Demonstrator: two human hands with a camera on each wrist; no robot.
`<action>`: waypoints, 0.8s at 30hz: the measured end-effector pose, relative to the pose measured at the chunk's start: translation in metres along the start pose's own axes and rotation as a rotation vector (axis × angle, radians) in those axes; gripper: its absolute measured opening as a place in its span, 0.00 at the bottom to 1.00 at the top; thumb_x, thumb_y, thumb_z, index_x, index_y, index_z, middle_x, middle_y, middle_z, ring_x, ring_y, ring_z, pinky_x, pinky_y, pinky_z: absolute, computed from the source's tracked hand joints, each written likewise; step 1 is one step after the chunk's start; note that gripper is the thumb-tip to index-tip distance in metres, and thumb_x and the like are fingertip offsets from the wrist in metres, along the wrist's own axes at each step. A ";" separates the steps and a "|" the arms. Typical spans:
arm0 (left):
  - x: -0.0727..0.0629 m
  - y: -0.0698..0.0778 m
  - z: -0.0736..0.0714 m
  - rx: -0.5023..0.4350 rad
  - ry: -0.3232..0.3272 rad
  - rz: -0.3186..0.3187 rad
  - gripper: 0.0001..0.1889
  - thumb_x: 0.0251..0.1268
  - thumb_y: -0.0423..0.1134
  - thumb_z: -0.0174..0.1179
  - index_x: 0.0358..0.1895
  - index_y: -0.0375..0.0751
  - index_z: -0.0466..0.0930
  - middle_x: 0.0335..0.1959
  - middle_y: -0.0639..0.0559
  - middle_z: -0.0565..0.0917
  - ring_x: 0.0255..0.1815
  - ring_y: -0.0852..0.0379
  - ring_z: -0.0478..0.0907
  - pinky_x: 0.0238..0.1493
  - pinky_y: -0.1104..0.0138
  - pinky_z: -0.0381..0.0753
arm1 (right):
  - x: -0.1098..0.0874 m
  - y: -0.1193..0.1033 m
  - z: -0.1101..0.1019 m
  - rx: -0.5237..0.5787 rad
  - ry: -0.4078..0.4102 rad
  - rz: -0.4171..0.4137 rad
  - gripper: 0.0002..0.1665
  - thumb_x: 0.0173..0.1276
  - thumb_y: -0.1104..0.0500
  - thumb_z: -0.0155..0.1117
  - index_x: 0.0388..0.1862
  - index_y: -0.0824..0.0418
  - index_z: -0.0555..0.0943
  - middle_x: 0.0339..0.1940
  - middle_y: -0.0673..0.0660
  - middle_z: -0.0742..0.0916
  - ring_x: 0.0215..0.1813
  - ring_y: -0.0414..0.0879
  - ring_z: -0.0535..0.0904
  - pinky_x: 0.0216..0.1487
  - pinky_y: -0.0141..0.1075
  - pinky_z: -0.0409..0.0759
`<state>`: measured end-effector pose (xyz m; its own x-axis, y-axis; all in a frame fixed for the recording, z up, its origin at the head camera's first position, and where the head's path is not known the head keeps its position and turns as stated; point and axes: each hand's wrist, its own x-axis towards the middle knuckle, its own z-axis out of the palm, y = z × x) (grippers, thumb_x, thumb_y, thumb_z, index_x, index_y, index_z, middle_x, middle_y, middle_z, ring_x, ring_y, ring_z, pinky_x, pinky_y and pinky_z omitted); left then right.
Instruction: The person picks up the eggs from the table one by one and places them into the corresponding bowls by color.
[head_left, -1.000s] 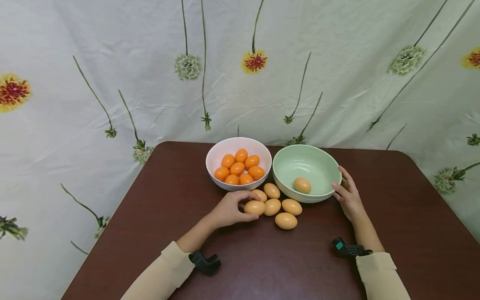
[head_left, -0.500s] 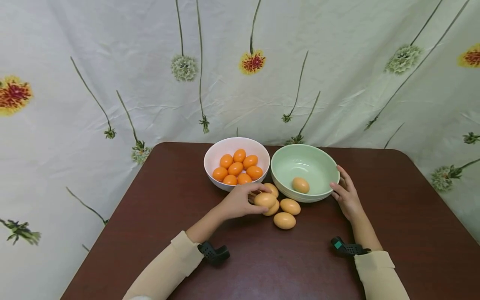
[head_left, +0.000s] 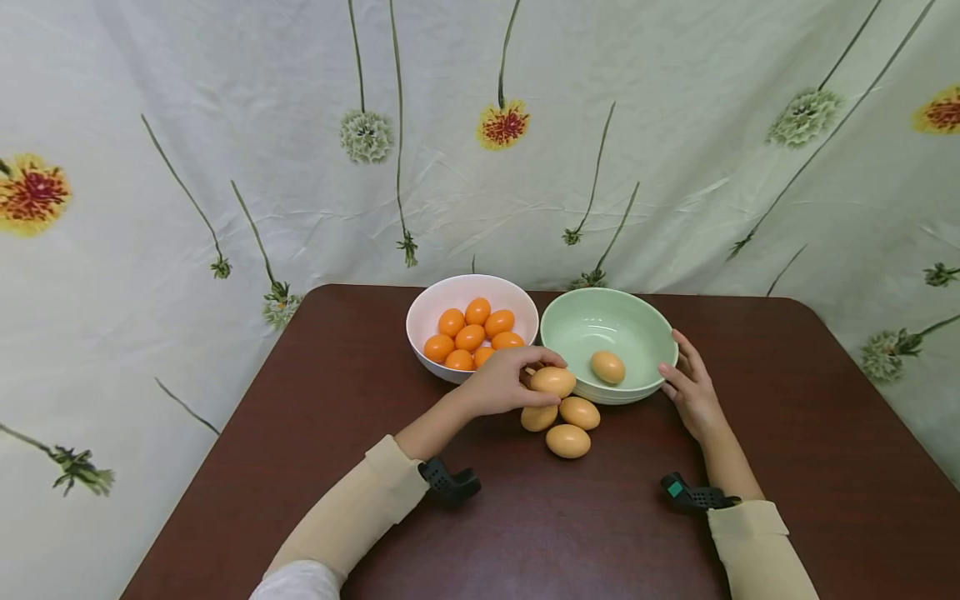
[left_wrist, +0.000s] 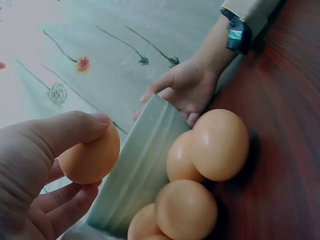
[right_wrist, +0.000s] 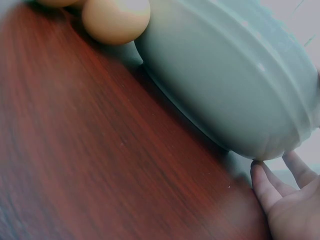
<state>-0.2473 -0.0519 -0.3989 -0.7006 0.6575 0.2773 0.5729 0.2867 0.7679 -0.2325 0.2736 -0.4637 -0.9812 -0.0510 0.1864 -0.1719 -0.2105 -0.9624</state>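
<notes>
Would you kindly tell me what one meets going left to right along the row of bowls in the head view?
Pink bowl, tan egg pinched in the left hand, second egg inside the green bowl, right hand at that bowl's side.

Pale floral cloth (head_left: 300,83) behind; dark reddish-brown table (head_left: 315,400)

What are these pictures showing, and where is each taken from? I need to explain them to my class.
There is no robot here: a person works bare-handed. The wide view comes from a camera worn on the head; the two closer views come from the black wrist cameras. On the table stand a pink bowl of orange pieces and a green bowl with one egg inside; loose eggs lie beside the green bowl. The left hand pinches another egg near that bowl's rim; the right hand touches the bowl's right side.
</notes>
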 end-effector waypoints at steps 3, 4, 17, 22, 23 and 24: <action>0.010 0.003 0.000 -0.011 -0.013 -0.003 0.21 0.54 0.41 0.74 0.52 0.44 0.81 0.46 0.57 0.83 0.43 0.63 0.78 0.46 0.68 0.79 | 0.001 -0.001 0.001 -0.030 0.021 0.037 0.41 0.72 0.57 0.60 0.79 0.47 0.55 0.70 0.58 0.59 0.59 0.40 0.69 0.51 0.27 0.76; 0.013 0.003 0.000 -0.006 -0.017 -0.006 0.21 0.54 0.41 0.73 0.52 0.44 0.81 0.46 0.58 0.83 0.43 0.63 0.77 0.46 0.69 0.79 | 0.001 -0.002 0.001 -0.035 0.024 0.048 0.41 0.73 0.58 0.58 0.79 0.48 0.53 0.71 0.60 0.58 0.60 0.41 0.69 0.52 0.27 0.75; 0.046 0.005 0.003 0.007 -0.053 -0.037 0.21 0.58 0.41 0.71 0.55 0.44 0.81 0.52 0.54 0.82 0.50 0.58 0.79 0.48 0.72 0.78 | 0.001 -0.007 0.004 -0.041 0.056 0.101 0.40 0.74 0.62 0.55 0.80 0.49 0.52 0.72 0.60 0.57 0.60 0.41 0.69 0.51 0.27 0.76; 0.059 0.001 0.009 0.036 -0.072 -0.043 0.22 0.59 0.42 0.70 0.57 0.43 0.80 0.54 0.52 0.82 0.51 0.57 0.79 0.49 0.73 0.76 | 0.001 -0.007 0.006 -0.040 0.062 0.101 0.40 0.74 0.62 0.55 0.80 0.50 0.51 0.70 0.57 0.59 0.59 0.42 0.69 0.51 0.27 0.75; 0.062 0.000 0.010 0.046 -0.080 -0.041 0.23 0.59 0.42 0.70 0.57 0.42 0.79 0.54 0.52 0.82 0.51 0.57 0.79 0.49 0.74 0.76 | 0.000 -0.008 0.006 -0.038 0.062 0.102 0.40 0.74 0.62 0.55 0.80 0.50 0.51 0.70 0.57 0.59 0.60 0.42 0.68 0.51 0.27 0.75; 0.065 -0.001 0.011 0.059 -0.091 -0.035 0.23 0.59 0.42 0.70 0.58 0.41 0.79 0.54 0.52 0.81 0.51 0.56 0.79 0.49 0.74 0.75 | 0.000 -0.008 0.006 -0.037 0.061 0.102 0.40 0.75 0.62 0.54 0.80 0.50 0.51 0.70 0.57 0.59 0.60 0.42 0.68 0.51 0.27 0.75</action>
<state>-0.2883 -0.0019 -0.3882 -0.6809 0.7060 0.1950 0.5742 0.3493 0.7405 -0.2307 0.2695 -0.4550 -0.9971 -0.0108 0.0760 -0.0730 -0.1706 -0.9826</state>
